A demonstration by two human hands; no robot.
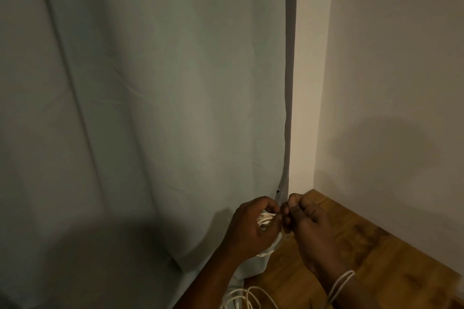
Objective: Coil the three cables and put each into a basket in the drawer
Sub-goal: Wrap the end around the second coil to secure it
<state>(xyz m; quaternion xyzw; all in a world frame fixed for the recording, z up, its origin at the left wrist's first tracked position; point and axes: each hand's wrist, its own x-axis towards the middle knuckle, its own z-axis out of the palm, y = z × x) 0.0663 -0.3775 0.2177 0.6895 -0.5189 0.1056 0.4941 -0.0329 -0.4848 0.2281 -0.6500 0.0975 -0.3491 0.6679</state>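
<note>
My left hand (253,229) grips a small bundle of white cable loops (265,218) above the wooden surface. My right hand (305,221) is close beside it, fingertips pinching the same cable at the bundle's right end. A strand of that cable hangs below my left hand, and another strand lies across my right wrist (341,281). More loose white cable (247,297) lies tangled on the wood at the bottom edge. No drawer or basket is in view.
A wooden surface (371,266) fills the lower right, ending at a beige wall (391,83). A grey-green curtain (150,108) hangs over the left and middle, its hem reaching the wood beside my hands.
</note>
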